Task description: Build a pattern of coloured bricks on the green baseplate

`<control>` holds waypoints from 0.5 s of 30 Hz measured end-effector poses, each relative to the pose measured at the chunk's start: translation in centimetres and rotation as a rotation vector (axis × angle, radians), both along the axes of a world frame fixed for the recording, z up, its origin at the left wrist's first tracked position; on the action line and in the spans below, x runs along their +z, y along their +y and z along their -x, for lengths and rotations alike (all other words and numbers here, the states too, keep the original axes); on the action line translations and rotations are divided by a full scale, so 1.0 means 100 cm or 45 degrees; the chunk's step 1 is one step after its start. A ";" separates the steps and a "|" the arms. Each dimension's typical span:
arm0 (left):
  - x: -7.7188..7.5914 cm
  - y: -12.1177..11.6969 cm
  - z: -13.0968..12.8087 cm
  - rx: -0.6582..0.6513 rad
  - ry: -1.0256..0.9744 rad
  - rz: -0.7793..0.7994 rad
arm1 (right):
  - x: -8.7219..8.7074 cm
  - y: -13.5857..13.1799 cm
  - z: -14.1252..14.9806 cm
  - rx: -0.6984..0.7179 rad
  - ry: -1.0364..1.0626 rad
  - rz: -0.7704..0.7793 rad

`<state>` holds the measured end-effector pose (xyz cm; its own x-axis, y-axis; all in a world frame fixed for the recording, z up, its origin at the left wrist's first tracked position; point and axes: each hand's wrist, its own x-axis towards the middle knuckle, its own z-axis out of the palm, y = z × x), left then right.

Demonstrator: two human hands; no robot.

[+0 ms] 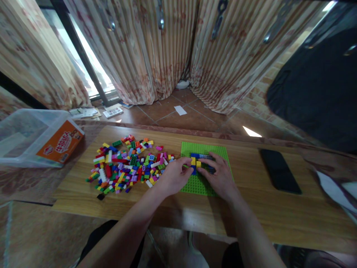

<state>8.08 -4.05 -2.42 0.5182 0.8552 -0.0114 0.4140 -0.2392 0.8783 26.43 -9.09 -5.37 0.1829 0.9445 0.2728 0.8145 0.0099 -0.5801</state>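
Note:
A green studded baseplate (192, 189) lies on the wooden table under both my hands. Blue bricks (194, 155) form part of a build on it, with more blue partly hidden by my fingers. My left hand (177, 176) comes in from the left, its index finger and thumb closed at a yellow brick (193, 161). From the right, my right hand (220, 173) pinches a second, smaller yellow brick (198, 163) between thumb and index fingertip. The two yellow bricks are side by side; whether they are joined I cannot tell.
Loose coloured bricks (122, 167) spread over the table's left part. A clear plastic bin (25, 137) with an orange label stands beyond the left end. To the right lies a black phone (279, 170), with white paper (334, 190) near the right edge. Curtains hang behind.

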 end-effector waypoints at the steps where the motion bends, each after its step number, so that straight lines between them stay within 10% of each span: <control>1: 0.000 0.000 0.000 -0.005 0.000 0.004 | 0.001 0.000 -0.001 -0.001 0.019 -0.003; 15: 0.002 -0.002 -0.001 -0.009 0.028 -0.026 | 0.017 0.002 0.011 -0.032 0.245 -0.117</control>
